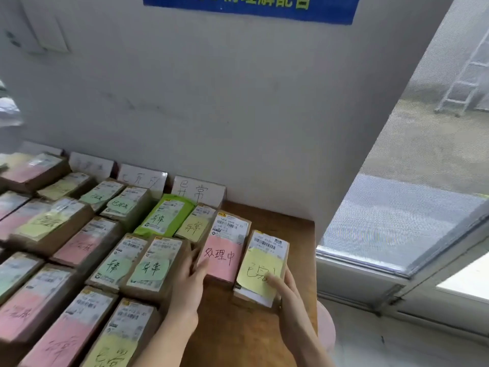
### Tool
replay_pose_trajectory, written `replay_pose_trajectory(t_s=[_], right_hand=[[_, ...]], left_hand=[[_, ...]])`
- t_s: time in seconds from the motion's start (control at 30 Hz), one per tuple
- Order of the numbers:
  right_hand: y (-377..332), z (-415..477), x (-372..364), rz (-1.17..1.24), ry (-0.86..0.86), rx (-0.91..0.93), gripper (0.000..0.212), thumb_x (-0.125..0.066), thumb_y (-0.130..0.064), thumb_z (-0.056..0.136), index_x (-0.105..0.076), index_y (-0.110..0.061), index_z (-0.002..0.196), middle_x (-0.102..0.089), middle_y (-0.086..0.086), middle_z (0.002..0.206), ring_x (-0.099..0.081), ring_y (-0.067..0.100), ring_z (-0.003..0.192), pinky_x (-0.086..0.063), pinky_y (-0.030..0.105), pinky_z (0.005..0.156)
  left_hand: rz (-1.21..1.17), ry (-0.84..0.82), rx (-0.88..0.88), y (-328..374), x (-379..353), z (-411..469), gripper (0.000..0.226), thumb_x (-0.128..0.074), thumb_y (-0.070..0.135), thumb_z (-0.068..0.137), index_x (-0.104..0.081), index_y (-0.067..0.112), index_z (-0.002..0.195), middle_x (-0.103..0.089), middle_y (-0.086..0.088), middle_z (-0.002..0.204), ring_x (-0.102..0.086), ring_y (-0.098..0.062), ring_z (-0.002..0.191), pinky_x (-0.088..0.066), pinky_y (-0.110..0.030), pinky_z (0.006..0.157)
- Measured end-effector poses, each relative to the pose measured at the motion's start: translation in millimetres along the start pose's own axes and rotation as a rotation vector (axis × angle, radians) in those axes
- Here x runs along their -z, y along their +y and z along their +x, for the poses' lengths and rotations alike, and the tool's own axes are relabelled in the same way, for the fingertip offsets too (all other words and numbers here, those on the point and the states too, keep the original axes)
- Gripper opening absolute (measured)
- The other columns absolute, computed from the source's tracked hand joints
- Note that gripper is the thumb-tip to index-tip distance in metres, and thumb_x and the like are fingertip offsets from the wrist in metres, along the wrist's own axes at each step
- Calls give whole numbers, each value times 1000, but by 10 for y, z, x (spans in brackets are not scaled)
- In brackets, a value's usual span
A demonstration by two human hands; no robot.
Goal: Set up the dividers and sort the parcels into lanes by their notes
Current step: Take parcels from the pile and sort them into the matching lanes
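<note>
Many brown parcels with pink, green and yellow handwritten notes lie in rows on a wooden table [238,335]. White label cards [198,190] stand against the wall behind the rows. At the right end lie a parcel with a pink note [222,256] and a parcel with a yellow note [260,268]. My right hand [284,290] grips the yellow-note parcel at its near right corner, thumb on the note. My left hand [189,276] rests with fingers spread between a green-note parcel [152,266] and the pink-note parcel, touching the pink one's left side.
A green plastic mailer [165,215] lies near the back in the right lane. The table's right edge is just beyond the yellow-note parcel, with a window [397,221] and a pink stool [326,327] beyond. The grey wall stands close behind.
</note>
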State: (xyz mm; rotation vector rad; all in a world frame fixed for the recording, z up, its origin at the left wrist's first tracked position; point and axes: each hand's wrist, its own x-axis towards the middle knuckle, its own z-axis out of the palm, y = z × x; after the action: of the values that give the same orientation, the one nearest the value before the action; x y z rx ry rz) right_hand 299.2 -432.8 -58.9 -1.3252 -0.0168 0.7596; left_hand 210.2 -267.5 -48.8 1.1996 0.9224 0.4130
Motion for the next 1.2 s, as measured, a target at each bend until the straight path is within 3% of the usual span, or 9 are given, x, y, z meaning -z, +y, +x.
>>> replay_pose_trajectory(t_s=[0.1, 0.27, 0.43, 0.5, 0.6, 0.8, 0.87, 1.03, 1.2], right_hand=[[-59, -79, -187, -10, -12, 84, 72, -76, -40, 74, -47, -36, 140, -73, -2, 115, -70, 19, 105, -54, 45, 94], [-90, -117, -541, -34, -82, 141, 83, -76, -51, 67, -42, -44, 143, -69, -6, 124, -67, 18, 112, -49, 52, 102], [-41, -193, -996, -94, -164, 188, 75, -60, -31, 73, -38, -40, 144, -70, -4, 121, -67, 19, 110, -50, 48, 101], [19, -241, -1205, -90, -148, 196, 75, -64, -33, 73, -40, -38, 144, -71, -4, 117, -69, 17, 106, -53, 42, 96], [122, -330, -1553, -75, -114, 196, 75, -68, -35, 71, -43, -33, 142, -73, -3, 112, -71, 17, 101, -55, 36, 88], [366, -536, -2305, -22, -59, 188, 85, -78, -40, 63, -44, -28, 141, -71, 2, 118, -68, 26, 108, -50, 52, 101], [435, -605, -2541, -23, -36, 192, 90, -81, -44, 58, -46, -29, 139, -70, 1, 120, -66, 26, 111, -48, 52, 103], [584, -632, -2965, -83, 11, 222, 45, -74, -24, 84, -55, -30, 124, -65, 5, 117, -60, 22, 111, -45, 44, 101], [621, -543, -3248, -104, 2, 201, 45, -69, -23, 88, -53, -28, 130, -64, 3, 122, -59, 17, 110, -45, 40, 97]], left_hand=[[-66, 27, -18, 94, 189, -27, 47, -68, 40, 88, -56, 33, 134, -65, 0, 127, -56, -26, 124, -39, -55, 109], [-158, 61, -50, 218, 509, -75, 43, -62, 37, 92, -55, 32, 134, -65, -6, 126, -57, -32, 121, -45, -54, 104], [-204, 88, -88, 362, 944, -98, 36, -61, 28, 95, -57, 24, 131, -69, -9, 113, -65, -30, 96, -52, -36, 72], [-206, 90, -86, 408, 1189, -87, 38, -62, 29, 94, -58, 25, 132, -69, -7, 116, -65, -29, 99, -53, -40, 82], [-208, 62, -81, 483, 1585, -67, 43, -64, 30, 92, -57, 27, 134, -66, -5, 127, -60, -32, 118, -47, -49, 101], [-237, 7, -89, 634, 2390, -4, 25, -63, 19, 93, -61, 32, 115, -70, -8, 112, -65, -28, 97, -52, -40, 83], [-240, -17, -84, 680, 2633, 8, 27, -62, 17, 94, -61, 30, 117, -71, -11, 111, -68, -28, 96, -53, -38, 78], [-248, -41, -70, 760, 3104, 72, 33, -62, 17, 95, -59, 26, 126, -71, -12, 112, -67, -28, 102, -54, -37, 77], [-243, -29, -66, 811, 3331, 202, 33, -63, 18, 93, -59, 24, 125, -70, -15, 112, -65, -29, 104, -53, -37, 78]])
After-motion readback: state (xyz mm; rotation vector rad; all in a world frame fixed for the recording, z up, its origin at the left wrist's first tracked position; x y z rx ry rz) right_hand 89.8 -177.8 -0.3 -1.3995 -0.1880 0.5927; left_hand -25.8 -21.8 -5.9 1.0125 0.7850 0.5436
